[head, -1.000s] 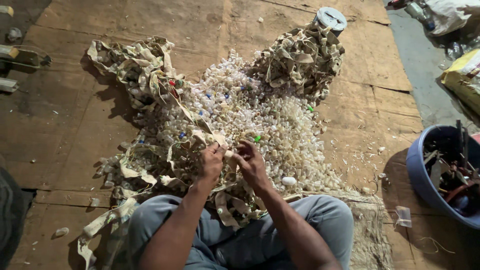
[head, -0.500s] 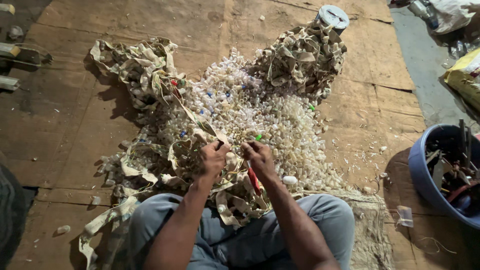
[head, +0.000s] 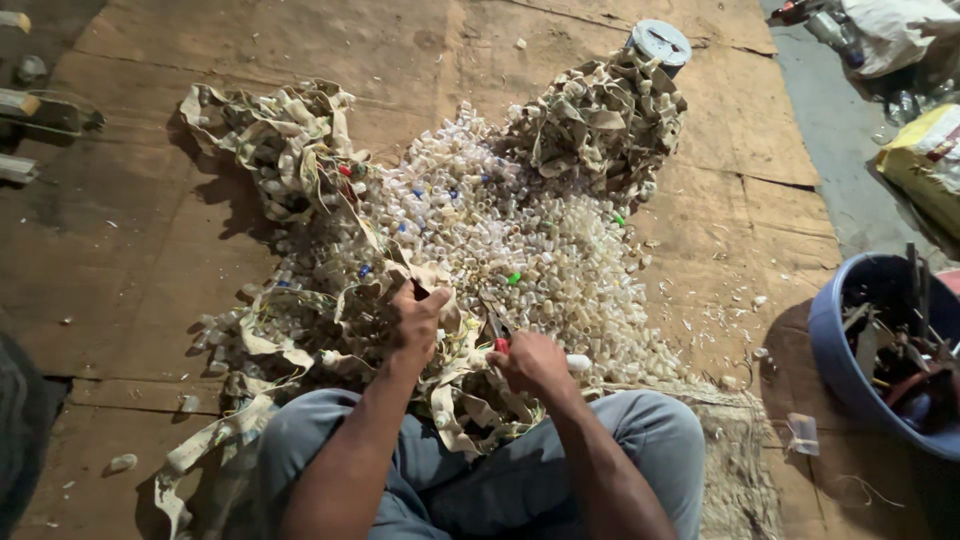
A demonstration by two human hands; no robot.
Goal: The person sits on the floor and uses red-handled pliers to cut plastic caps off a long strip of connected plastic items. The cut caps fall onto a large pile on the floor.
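Gripping the tangled beige cloth strip (head: 440, 290) w/ my left hand (head: 415, 322), fingers clamped on it, right hand (head: 535, 362) closed round a red-handled cutting tool (head: 497, 335), blade btwn both hands, small translucent plastic caps (head: 520, 240) just beyond my fingertips.

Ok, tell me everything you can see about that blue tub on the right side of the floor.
The blue tub is a round, plastic-looking basin with a smooth, rolled rim, sitting upright on the brown cardboard sheet at the right edge, partly cut off by the frame. It is filled with dark scrap: bent metal-looking strips, sticks and a reddish curved piece jutting above the rim. A small clear plastic scrap lies on the floor just beside it. Neither hand touches it; the right hand works well away, at the pile.
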